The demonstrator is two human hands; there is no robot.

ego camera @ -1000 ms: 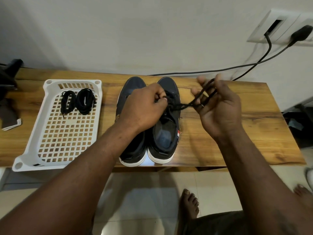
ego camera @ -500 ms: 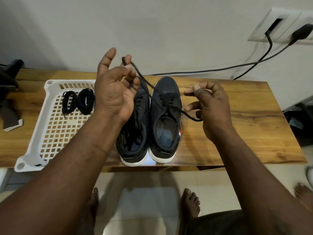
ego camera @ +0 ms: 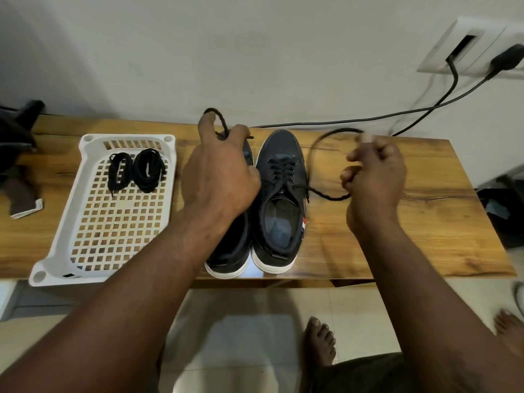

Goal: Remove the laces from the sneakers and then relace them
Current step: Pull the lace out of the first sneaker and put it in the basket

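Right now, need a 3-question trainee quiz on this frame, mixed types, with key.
1. True or false: the tray holds two coiled laces.
2. The lace pinched in the right hand runs to: A. the right sneaker B. the tray C. the coiled laces
3. Short answer: what stands between the tray and the right sneaker?

Key: 1 true. 2 A. 3 the left sneaker.
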